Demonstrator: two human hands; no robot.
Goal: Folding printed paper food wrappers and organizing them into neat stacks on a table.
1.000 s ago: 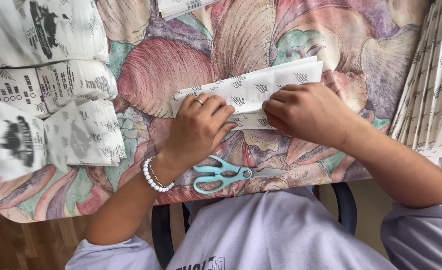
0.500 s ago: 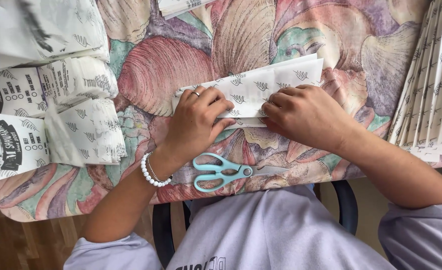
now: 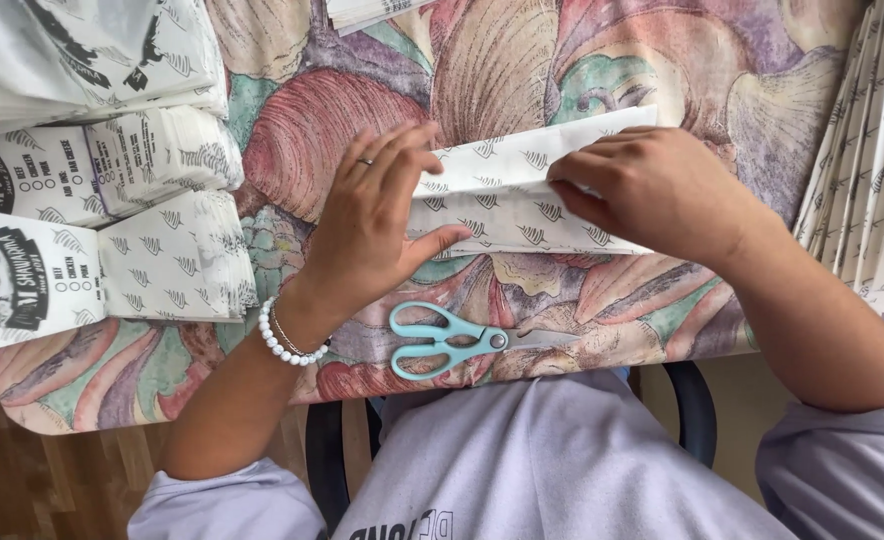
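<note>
Folded paper point(image 3: 522, 200) is pressed flat on table point(image 3: 582, 60) by two hands.
L hand point(image 3: 377, 225) is laid palm-down w/ fingers spread on paper's left end; R hand point(image 3: 652, 185) is curled, fingertips pinching its right edge. Scissors point(image 3: 452, 340) lie just below.

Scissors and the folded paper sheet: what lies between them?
In the head view, only bare shell-patterned tablecloth separates the teal-handled scissors from the folded paper sheet. The left hand's thumb lies just above that stretch.

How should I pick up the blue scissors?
Grip the scissors by the two blue loops, coming from the left hand side. They lie flat and closed, loops left, blades pointing right, so that end is probably safest.
</note>
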